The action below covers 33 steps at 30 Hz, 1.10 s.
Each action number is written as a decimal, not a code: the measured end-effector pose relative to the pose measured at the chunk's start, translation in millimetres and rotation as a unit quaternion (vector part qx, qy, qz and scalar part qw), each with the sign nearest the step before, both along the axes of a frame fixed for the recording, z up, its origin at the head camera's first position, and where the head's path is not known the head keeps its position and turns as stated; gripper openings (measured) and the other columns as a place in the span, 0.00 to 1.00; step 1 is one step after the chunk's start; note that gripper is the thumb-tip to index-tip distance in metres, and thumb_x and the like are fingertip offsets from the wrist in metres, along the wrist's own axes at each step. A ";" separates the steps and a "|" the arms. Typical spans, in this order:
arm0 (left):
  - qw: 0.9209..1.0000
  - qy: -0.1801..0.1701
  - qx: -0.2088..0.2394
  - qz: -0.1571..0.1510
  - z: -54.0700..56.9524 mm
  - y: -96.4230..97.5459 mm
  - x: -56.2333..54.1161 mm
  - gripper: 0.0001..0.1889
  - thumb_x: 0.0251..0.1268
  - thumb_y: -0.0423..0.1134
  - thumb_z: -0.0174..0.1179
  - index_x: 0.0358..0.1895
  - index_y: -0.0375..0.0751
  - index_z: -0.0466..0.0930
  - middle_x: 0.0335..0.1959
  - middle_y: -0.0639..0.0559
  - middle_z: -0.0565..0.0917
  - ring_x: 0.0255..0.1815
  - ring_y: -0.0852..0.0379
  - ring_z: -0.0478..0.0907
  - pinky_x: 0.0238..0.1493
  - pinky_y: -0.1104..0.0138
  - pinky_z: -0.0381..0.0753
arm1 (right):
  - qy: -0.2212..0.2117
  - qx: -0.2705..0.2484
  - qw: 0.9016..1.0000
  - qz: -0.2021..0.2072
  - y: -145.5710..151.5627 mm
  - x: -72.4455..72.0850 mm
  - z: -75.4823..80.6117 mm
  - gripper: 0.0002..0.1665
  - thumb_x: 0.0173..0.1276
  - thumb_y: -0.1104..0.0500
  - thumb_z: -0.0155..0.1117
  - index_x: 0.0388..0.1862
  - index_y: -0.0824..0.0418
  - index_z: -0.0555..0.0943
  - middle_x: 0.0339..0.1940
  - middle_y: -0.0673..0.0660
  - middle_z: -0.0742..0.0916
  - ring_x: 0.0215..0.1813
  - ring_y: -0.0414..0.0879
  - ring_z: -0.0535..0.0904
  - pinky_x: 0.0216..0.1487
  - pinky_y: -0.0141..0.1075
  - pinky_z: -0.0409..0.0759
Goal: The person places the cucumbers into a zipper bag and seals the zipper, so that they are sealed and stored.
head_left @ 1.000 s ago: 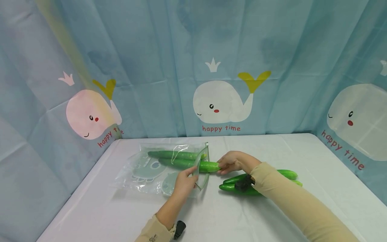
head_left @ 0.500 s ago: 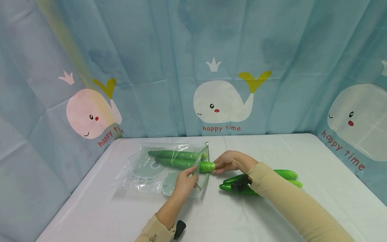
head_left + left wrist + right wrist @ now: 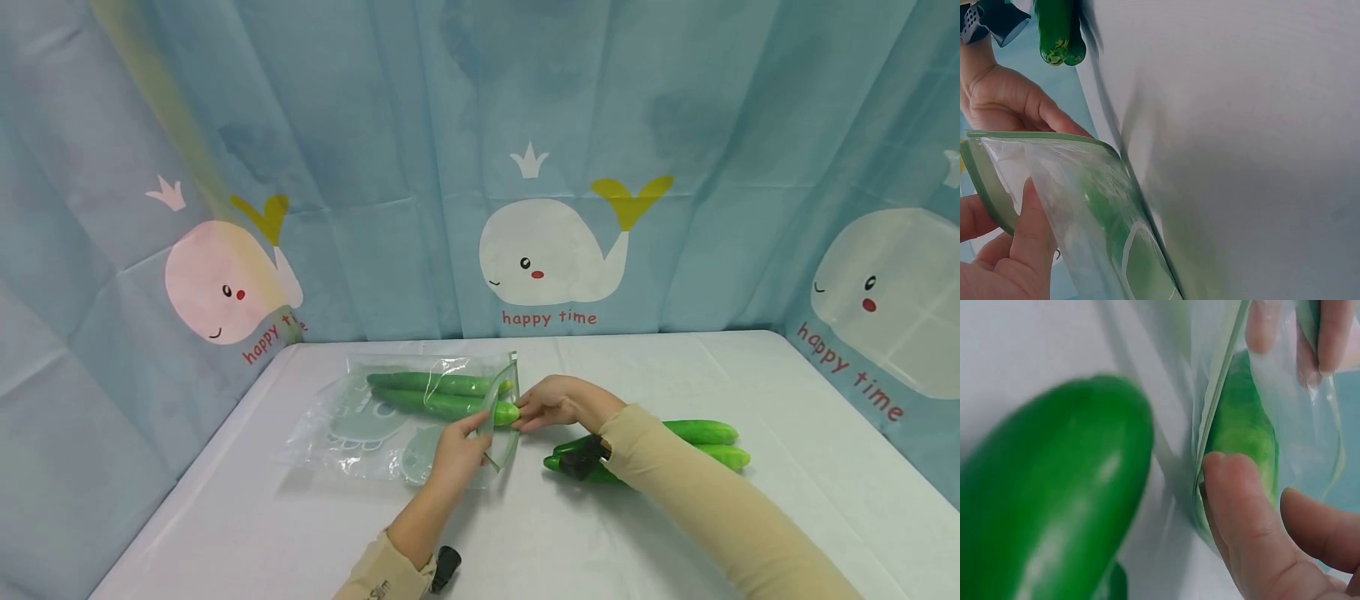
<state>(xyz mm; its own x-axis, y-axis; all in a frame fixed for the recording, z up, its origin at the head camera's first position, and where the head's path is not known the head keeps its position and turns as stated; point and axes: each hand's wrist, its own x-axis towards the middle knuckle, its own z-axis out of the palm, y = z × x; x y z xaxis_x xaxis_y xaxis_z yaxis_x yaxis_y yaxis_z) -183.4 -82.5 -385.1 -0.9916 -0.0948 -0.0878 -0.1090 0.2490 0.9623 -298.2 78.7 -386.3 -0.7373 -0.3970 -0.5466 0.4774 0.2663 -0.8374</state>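
A clear zip bag (image 3: 315, 437) with a green rim and pale printed shapes lies on its side, its mouth facing right. My left hand (image 3: 459, 450) pinches the near edge of that mouth between thumb and fingers. Inside lie two cucumbers; the far one (image 3: 435, 383) is fully in, and the nearer cucumber (image 3: 435, 404) has its pale end at the opening. My right hand (image 3: 553, 403) touches that end. In the right wrist view its fingers (image 3: 1238, 494) lie extended against the cucumber (image 3: 1244, 425), with the thumb apart.
More cucumbers (image 3: 705, 432) lie side by side on the white table (image 3: 570, 533), right of the bag and partly under my right sleeve. One cucumber (image 3: 1060, 494) looms close in the right wrist view. A blue whale-print curtain (image 3: 420, 250) stands behind and beside the table.
My right hand has moved left, pushing the nearer cucumber deeper into the bag until only its end shows at the mouth. The left hand has stayed in place on the bag's edge.
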 end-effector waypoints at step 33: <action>1.000 -0.004 0.009 0.006 0.0 -1.5 1.2 0.22 0.64 0.26 0.53 0.63 0.27 0.72 0.66 0.27 0.67 0.21 0.61 0.70 0.30 0.69 0.76 | 0.131 0.028 0.986 0.097 61.0 14.5 25.1 0.32 0.73 0.62 0.56 0.71 0.73 0.62 0.65 0.67 0.76 0.62 0.58 0.76 0.56 0.50 0.77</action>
<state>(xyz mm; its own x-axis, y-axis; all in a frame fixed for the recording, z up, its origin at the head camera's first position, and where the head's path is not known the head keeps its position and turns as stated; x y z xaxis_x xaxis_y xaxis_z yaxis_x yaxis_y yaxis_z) -182.1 -84.0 -385.2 -0.9897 -0.1050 -0.0971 -0.1192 0.2310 0.9656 -283.7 139.7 -361.3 -0.7700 -0.5181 -0.3724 0.1819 0.3811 -0.9064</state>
